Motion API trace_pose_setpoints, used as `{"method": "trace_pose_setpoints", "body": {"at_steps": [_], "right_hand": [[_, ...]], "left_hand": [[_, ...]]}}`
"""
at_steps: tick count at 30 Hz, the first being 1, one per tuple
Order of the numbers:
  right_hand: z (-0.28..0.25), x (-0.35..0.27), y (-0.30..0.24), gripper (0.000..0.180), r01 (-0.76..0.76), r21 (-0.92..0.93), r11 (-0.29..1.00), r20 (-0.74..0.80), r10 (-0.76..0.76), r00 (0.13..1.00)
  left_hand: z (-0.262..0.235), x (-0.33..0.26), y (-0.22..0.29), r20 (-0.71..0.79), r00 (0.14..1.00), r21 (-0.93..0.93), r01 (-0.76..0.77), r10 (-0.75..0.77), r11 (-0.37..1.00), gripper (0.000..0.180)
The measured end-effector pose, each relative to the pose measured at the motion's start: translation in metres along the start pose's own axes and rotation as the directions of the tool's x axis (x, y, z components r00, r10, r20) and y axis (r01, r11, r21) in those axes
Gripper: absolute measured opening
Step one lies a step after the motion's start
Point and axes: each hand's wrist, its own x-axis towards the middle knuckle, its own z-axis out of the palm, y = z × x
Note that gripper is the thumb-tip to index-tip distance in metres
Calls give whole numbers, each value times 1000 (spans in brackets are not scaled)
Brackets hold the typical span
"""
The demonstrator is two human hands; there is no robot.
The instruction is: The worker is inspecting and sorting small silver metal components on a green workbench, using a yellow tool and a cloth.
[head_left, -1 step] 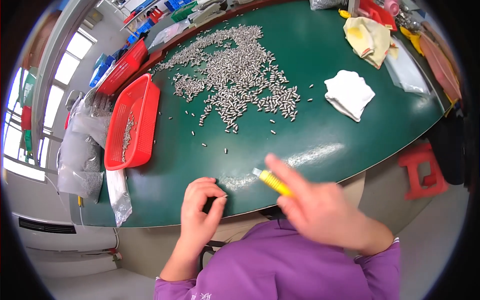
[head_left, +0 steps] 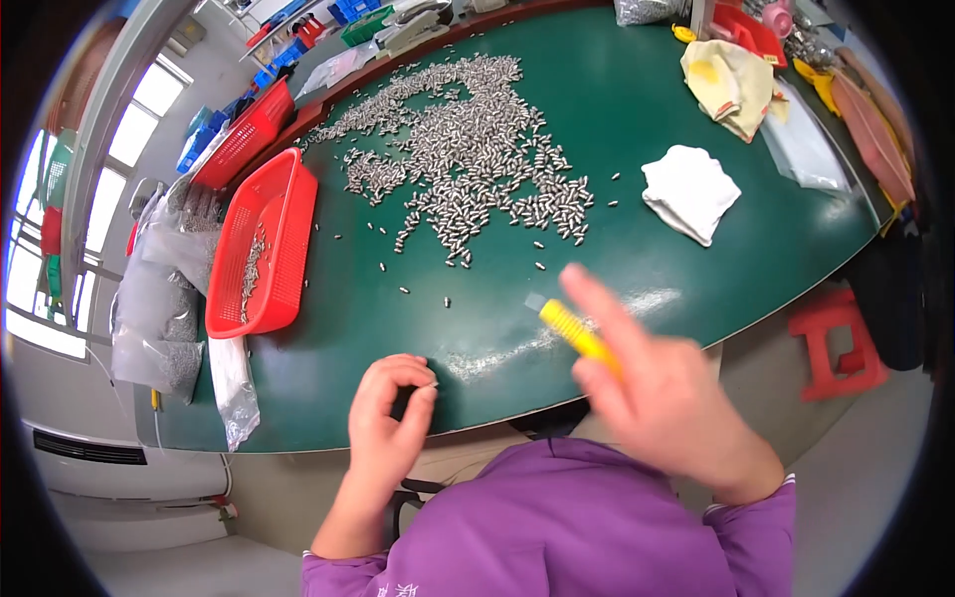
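Note:
My right hand (head_left: 662, 398) is closed around a yellow-handled utility knife (head_left: 580, 335), its short grey blade pointing away and to the left. The index finger reaches out above the handle. Above the table's near edge, my left hand (head_left: 388, 418) has its thumb and index finger pinched together. A tiny pale bit shows at those fingertips, too small to name. Beyond both hands, a large spread of small silver metal parts (head_left: 468, 149) lies on the green table (head_left: 338, 378). A few loose ones lie nearer, one metal part (head_left: 448, 301) upright past my left hand.
At the left stands a red perforated basket (head_left: 298, 229) with some metal parts inside, beside filled clear bags (head_left: 149, 328). A white cloth (head_left: 690, 194) and a yellowish cloth (head_left: 728, 85) lie at the right. A red stool (head_left: 836, 343) is beyond the table's right edge.
My right hand has moved slightly away and to the right with the utility knife. My left hand has shifted a little to the left, still pinched.

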Motion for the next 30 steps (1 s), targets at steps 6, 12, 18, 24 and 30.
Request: {"method": "trace_pose_setpoints", "body": {"at_steps": [6, 12, 18, 24, 30], "right_hand": [[-46, 58, 78, 36, -184, -545, 818, -405, -65, 912], [-45, 88, 106, 32, -169, -693, 701, -400, -178, 899], [1, 77, 44, 12, 204, -333, 921, -85, -245, 966], [24, 77, 38, 13, 264, -373, 890, 68, -258, 964], [22, 63, 35, 27, 333, -516, 789, 100, -331, 938]], "left_hand": [[-16, 53, -1, 168, 955, -553, 298, -246, 779, 10], [-6, 104, -19, 257, 939, -577, 340, -230, 743, 14], [-18, 121, -59, 58, 970, -687, 209, -235, 696, 10], [-20, 119, -81, 52, 971, -774, 188, -235, 604, 8], [-18, 124, -77, 62, 973, -771, 187, -221, 608, 8]]}}
